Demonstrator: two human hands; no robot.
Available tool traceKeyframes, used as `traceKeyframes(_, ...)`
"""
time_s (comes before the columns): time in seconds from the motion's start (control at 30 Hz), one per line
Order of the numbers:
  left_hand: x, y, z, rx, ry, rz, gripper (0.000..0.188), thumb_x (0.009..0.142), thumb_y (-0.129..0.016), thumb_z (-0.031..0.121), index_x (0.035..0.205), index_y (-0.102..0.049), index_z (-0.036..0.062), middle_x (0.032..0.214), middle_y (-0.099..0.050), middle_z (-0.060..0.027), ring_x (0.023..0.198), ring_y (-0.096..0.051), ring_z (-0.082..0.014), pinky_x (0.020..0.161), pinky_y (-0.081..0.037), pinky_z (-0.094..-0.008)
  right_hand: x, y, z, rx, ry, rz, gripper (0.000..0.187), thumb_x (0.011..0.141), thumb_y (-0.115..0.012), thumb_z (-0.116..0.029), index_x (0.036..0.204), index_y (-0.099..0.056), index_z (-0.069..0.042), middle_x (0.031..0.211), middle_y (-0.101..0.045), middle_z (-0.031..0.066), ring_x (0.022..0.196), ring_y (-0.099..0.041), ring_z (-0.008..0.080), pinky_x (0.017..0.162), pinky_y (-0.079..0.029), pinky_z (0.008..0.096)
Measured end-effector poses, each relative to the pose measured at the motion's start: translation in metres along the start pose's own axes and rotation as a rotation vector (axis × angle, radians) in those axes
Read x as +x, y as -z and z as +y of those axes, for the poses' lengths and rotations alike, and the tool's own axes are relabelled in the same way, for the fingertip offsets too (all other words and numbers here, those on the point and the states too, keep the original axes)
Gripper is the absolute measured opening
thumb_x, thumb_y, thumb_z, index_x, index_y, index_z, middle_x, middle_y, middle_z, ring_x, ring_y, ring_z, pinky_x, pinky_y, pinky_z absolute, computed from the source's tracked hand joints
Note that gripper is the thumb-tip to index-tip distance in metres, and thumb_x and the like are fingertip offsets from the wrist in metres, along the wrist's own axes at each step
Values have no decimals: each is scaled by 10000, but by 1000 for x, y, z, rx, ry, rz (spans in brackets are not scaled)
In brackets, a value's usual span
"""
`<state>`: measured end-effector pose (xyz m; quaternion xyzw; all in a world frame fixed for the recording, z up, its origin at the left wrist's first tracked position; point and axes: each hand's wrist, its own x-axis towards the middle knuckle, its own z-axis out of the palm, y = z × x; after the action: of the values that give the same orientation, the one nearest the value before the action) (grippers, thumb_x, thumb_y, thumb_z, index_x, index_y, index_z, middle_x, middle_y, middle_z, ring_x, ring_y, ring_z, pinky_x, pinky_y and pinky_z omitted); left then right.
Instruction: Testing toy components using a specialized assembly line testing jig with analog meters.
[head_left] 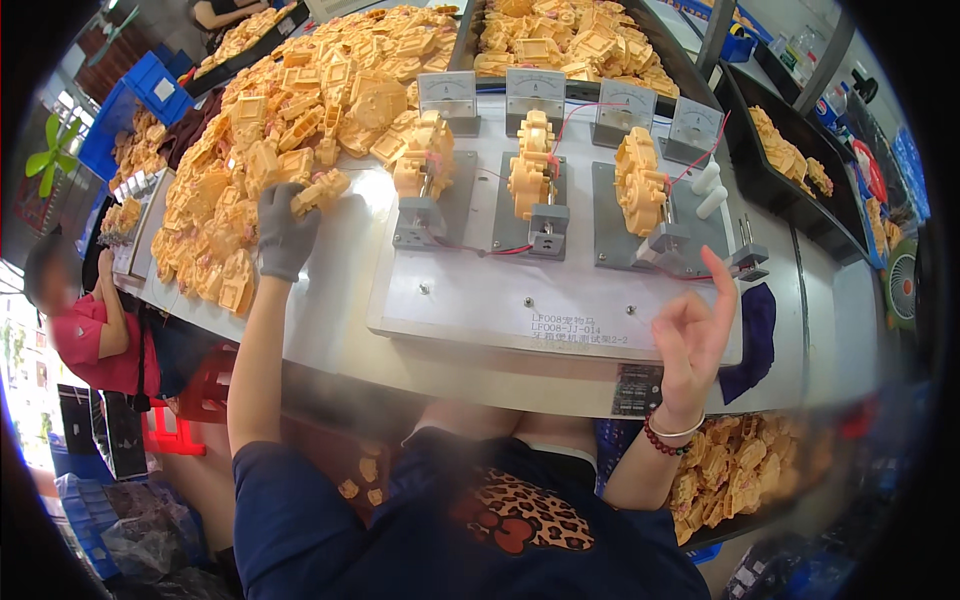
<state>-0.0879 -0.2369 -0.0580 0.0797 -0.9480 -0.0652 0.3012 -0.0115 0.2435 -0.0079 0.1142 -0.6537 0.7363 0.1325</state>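
My left hand, in a grey glove, reaches to the edge of a big heap of yellow plastic gearbox parts. Its fingers are closed on one yellow gearbox. My right hand is bare and hovers over the right front corner of a white test board. Its index finger points up, the other fingers are loosely bent, and nothing shows in it. Three yellow gearboxes, at left, middle and right, stand upright in grey metal fixtures on the board, with thin red wires beside them.
Several analog meters line the board's back. Black trays of yellow parts stand behind and at right. A purple cloth lies by the board's right edge. A co-worker in a red shirt sits at left.
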Motion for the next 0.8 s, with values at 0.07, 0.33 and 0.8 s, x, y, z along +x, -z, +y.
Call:
traceKeyframes(0.07,-2,0,-3,-144,7,42,329,832,-718,243,1082,-629,48,1110,-605,-145,1010,-583,-292,822,-499,-396,-1,0,0,-49,13,2,715,817,-602,22,1452,-274,7,740,-480,-19,701,-436,44,690,-358,169)
traceKeyframes(0.33,7,6,33,-2187,941,115,367,958,-624,294,1238,-581,60,1083,-650,-122,963,-639,-219,754,-566,-322,0,3,4,-66,-7,10,676,816,-607,19,1428,-319,20,744,-478,-22,701,-436,43,686,-353,166)
traceKeyframes(0.8,10,69,116,-2386,87,-767,477,840,-718,186,1262,-515,95,1152,-588,-111,1115,-561,-315,903,-497,-471,-5,13,9,-70,86,69,634,805,-602,17,1396,-374,22,909,-530,40,826,-482,79,703,-386,196)
